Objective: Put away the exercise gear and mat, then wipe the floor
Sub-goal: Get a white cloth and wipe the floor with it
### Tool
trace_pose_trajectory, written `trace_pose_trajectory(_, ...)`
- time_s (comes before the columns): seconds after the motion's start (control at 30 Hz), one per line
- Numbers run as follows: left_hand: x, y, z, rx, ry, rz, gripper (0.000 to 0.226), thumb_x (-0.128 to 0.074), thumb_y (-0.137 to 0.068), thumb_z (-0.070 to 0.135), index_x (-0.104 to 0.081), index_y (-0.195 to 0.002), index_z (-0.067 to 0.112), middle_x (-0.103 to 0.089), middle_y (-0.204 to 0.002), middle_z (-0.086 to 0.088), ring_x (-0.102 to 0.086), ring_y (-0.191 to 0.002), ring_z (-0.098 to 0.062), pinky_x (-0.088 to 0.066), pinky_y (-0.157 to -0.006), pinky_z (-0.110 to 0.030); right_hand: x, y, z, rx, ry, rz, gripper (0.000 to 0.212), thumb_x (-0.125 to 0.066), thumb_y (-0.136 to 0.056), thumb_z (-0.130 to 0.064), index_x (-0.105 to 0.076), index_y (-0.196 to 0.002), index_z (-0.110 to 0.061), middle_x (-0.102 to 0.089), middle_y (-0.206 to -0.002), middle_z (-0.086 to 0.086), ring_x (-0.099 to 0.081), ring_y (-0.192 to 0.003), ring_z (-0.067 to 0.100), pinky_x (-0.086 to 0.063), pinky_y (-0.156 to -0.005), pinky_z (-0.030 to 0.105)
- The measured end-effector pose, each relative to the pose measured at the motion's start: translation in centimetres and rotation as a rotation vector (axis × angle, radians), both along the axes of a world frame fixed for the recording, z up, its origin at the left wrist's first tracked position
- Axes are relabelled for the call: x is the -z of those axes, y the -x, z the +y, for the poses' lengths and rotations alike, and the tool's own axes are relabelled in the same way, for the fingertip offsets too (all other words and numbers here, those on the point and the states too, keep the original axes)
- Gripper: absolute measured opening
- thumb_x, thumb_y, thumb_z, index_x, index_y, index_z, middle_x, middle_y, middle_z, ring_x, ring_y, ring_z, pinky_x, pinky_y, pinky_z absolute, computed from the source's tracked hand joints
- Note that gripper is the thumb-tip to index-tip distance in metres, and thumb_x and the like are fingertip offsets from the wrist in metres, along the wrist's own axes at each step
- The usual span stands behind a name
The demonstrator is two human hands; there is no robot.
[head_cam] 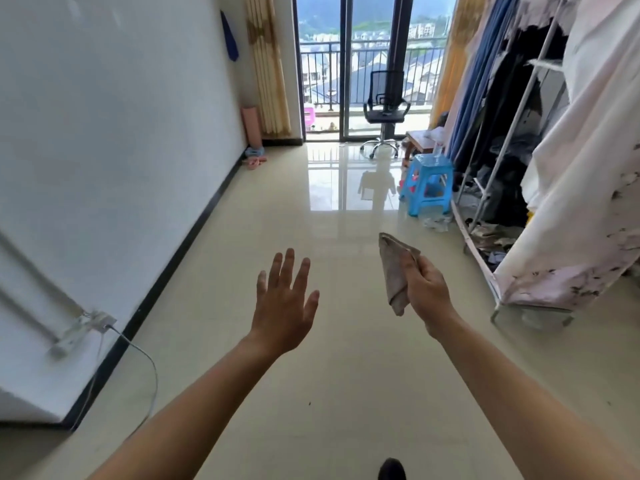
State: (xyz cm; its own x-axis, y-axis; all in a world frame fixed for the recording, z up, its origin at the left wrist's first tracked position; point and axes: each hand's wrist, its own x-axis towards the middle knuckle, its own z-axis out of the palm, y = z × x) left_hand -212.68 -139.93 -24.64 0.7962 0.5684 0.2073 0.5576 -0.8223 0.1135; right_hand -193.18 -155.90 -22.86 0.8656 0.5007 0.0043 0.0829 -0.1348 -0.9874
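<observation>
My right hand (426, 292) grips a folded grey-brown cloth (394, 271), held up in front of me above the glossy beige tile floor (311, 237). My left hand (284, 304) is raised beside it, fingers straight and spread, holding nothing. A rolled pink mat (252, 126) stands upright in the far left corner against the white wall. On the floor at its foot lie some small pink and blue items (255, 157), too small to identify.
A black office chair (384, 112) stands by the balcony glass door. A blue plastic stool (429, 183) and an open fabric wardrobe (554, 168) with spilled clothes line the right side. A white cable (138, 355) runs from a wall socket at the left. My dark shoe (391, 470) shows at the bottom.
</observation>
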Motion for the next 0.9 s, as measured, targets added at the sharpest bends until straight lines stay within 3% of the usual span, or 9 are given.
trace_pose_trajectory(0.2, 1.1, -15.8, 7.6, -0.115, 0.065, 0.046, 0.081, 0.002, -0.087, 0.062, -0.006, -0.157, 0.022, 0.010, -0.164, -0.007, 0.011, -0.151, -0.026, -0.006, -0.120, -0.054, 1.1, -17.1, 8.6, -0.054, -0.017, 0.067, 0.025, -0.048, -0.103, -0.042, -0.066, -0.107, -0.025, -0.071, -0.105, 0.002, -0.064, -0.093, 0.015, -0.053, -0.086, 0.038)
trace_pose_trajectory(0.37, -0.8, -24.5, 16.1, -0.196, 0.047, 0.000, 0.072, -0.012, -0.095, 0.058, -0.008, -0.157, 0.022, 0.006, -0.165, -0.007, 0.008, -0.151, -0.026, -0.006, -0.119, -0.053, 0.0, -28.0, 18.8, -0.106, 0.013, 0.153, 0.030, -0.046, -0.103, -0.045, -0.065, -0.106, -0.023, -0.071, -0.102, 0.006, -0.066, -0.090, 0.022, -0.054, -0.081, 0.038)
trace_pose_trajectory(0.5, 0.7, -30.6, 24.6, -0.275, 0.050, -0.012, 0.070, -0.018, -0.097, 0.056, -0.010, -0.157, 0.021, 0.005, -0.165, -0.007, 0.008, -0.151, -0.026, -0.004, -0.119, -0.052, 1.3, -34.6, 27.8, -0.200, 0.027, 0.141, 0.028, -0.045, -0.105, -0.041, -0.065, -0.109, -0.021, -0.069, -0.096, -0.003, -0.064, -0.084, 0.012, -0.052, -0.072, 0.027)
trace_pose_trajectory(0.7, 3.9, -43.1, 38.2, -0.327, 0.122, -0.003, 0.068, -0.021, -0.100, 0.054, -0.003, -0.157, 0.020, 0.013, -0.164, -0.007, 0.014, -0.150, -0.025, -0.001, -0.120, -0.053, 3.8, -45.5, 41.9, -0.273, 0.066, 0.130, 0.028, -0.045, -0.105, -0.038, -0.065, -0.113, -0.021, -0.069, -0.100, -0.007, -0.064, -0.091, 0.009, -0.049, -0.074, 0.023)
trace_pose_trajectory(0.9, 1.3, -58.2, 50.6, -0.248, 0.089, 0.000, 0.068, -0.025, -0.101, 0.051, -0.005, -0.157, 0.018, 0.010, -0.164, -0.008, 0.011, -0.151, -0.027, -0.004, -0.119, -0.053, 2.3, -59.4, 52.2, -0.245, 0.107, 0.063, 0.024, -0.046, -0.105, -0.039, -0.066, -0.106, -0.025, -0.069, -0.098, -0.005, -0.063, -0.088, 0.009, -0.049, -0.076, 0.027)
